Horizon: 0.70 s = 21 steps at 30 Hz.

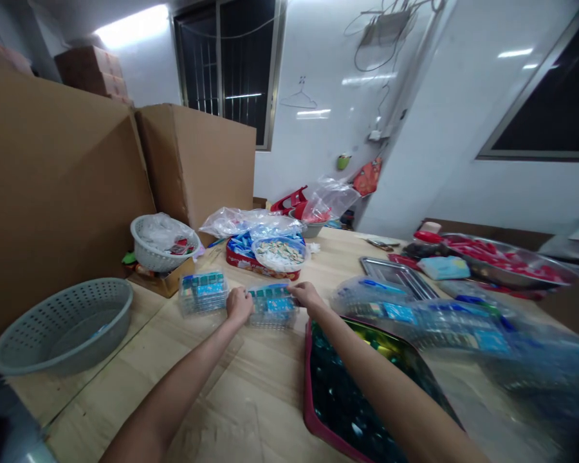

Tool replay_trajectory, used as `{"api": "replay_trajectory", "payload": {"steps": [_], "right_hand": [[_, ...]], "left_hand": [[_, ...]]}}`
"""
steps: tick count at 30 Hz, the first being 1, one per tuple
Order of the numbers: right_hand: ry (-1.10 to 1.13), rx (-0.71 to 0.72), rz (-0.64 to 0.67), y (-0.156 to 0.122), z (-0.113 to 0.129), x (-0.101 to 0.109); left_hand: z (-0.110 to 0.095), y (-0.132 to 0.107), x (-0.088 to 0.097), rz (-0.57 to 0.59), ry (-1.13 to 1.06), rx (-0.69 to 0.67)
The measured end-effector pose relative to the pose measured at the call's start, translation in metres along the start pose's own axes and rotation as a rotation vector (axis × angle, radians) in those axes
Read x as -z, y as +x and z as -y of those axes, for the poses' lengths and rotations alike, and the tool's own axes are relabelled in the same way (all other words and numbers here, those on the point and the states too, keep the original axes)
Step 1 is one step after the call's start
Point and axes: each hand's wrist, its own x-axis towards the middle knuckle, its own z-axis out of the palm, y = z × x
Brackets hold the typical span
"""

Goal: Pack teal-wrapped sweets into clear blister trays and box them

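At the middle of the table, a clear plastic tray (pixel 273 307) with green and blue contents lies on what looks like a stack of similar trays. My left hand (pixel 240 305) is closed on its left edge. On the opposite edge, the fingers of my right hand (pixel 306 296) pinch the far right corner. Just left of my left hand stands another stack of filled clear trays (pixel 204 294). Beneath my right forearm is a pink-rimmed bin (pixel 311 405) holding many dark green, shiny pieces. What the small contents of the trays are is too blurred to make out.
Behind my hands stand a red tin (pixel 241 262) of blue pieces and a round tub (pixel 280 254) of small pale pieces. Grey (pixel 62 328) and white baskets (pixel 161 247) sit left, beside tall cardboard boxes (pixel 202 161). Bagged trays (pixel 439 325), a metal tray (pixel 398 276) and a bowl (pixel 511 273) are right.
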Motion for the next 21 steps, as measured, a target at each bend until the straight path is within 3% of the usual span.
{"api": "replay_trajectory", "payload": {"steps": [7, 12, 15, 21], "right_hand": [[0.281, 0.008, 0.124, -0.011, 0.016, 0.001], [0.377, 0.085, 0.184, -0.017, 0.030, -0.007], [0.384, 0.141, 0.201, -0.021, 0.045, -0.035], [0.279, 0.193, 0.228, -0.015, 0.080, -0.132]], "left_hand": [[-0.005, -0.017, 0.009, -0.095, -0.129, 0.023], [0.001, -0.017, 0.035, -0.168, -0.264, 0.026], [0.021, -0.005, 0.063, -0.220, -0.298, 0.039], [0.085, 0.026, 0.128, -0.304, -0.210, 0.122]]}}
